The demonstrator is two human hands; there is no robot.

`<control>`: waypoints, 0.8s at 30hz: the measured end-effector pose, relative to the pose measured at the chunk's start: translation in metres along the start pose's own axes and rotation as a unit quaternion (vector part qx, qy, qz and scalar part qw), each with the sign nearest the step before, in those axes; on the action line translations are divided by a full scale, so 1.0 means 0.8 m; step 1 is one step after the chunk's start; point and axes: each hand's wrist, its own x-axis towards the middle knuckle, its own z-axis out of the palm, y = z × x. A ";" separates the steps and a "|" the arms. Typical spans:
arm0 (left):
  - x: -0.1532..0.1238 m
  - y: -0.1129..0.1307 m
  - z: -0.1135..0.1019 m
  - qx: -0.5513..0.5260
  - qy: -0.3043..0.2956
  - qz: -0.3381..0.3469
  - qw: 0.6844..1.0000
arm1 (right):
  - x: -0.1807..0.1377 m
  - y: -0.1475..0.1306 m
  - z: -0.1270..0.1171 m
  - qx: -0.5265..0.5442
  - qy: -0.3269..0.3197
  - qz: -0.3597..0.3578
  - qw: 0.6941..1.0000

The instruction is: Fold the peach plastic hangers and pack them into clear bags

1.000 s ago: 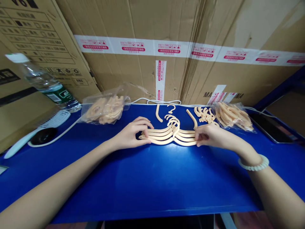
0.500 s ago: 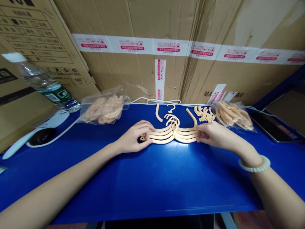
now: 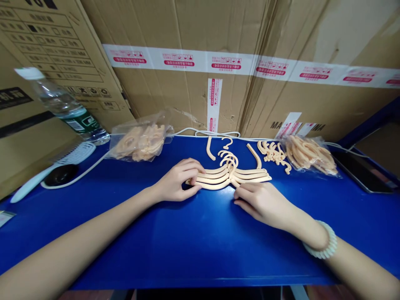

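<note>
Several beige hangers [image 3: 214, 181] lie nested in a row on the blue table, their hooks [image 3: 229, 159] overlapping at the middle. My left hand [image 3: 179, 181] is curled around their left ends, fingers behind and thumb in front. At the front, just right of the centre joint, my right hand [image 3: 262, 202] has its fingers closed on the front hanger, covering most of its right arm. Behind the row lie a loose curved arm piece [image 3: 210, 149], a loose hook [image 3: 227, 143] and another arm piece [image 3: 255, 156].
Small hook pieces [image 3: 270, 151] are heaped at the right, beside a plastic bag of beige parts [image 3: 309, 154] and a dark phone-like device [image 3: 362, 171]. At the left are another bag [image 3: 140, 141], a water bottle [image 3: 75, 116], a hairbrush [image 3: 75, 154] and a cable. Cardboard boxes [image 3: 175, 96] wall the back.
My right hand has left the hangers' right ends and moved left and toward me, to the front hanger near its centre. The right ends now show. My left hand stays at the left ends.
</note>
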 end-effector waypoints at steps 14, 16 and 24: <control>-0.004 -0.007 0.003 -0.008 0.103 -0.159 0.982 | 0.001 -0.019 0.013 0.016 0.006 -0.090 0.996; -0.005 -0.008 0.003 -0.005 0.096 -0.156 0.983 | 0.001 -0.018 0.012 0.022 0.000 -0.084 0.996; -0.004 -0.010 0.005 0.011 0.101 -0.150 0.983 | 0.002 -0.018 0.012 0.022 -0.006 -0.089 0.996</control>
